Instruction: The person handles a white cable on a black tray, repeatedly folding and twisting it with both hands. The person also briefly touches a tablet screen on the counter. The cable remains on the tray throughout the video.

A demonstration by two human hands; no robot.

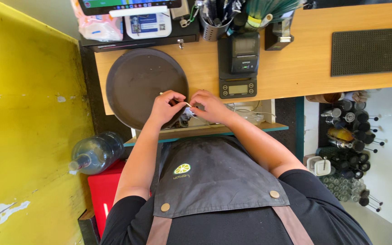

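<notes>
My left hand (165, 109) and my right hand (210, 107) meet at the near edge of a wooden counter (296, 68). Both pinch a thin pale stick-like piece (188, 104), one hand at each end. What the piece is cannot be made out. My left hand lies over the rim of a round dark tray (141, 81). My right hand is just below a small digital scale (237, 87). Under the hands is a lower shelf (250, 129) with cables and small clutter. A dark apron (214, 177) covers my chest.
A black card terminal (244, 53) stands behind the scale, with a cup of utensils (214, 28) and a cash drawer (137, 43) at the back. A black ribbed mat (370, 51) lies right. A big water bottle (95, 152), red box (105, 190), yellow wall (28, 127) are on the left; bar tools (352, 149) on the right.
</notes>
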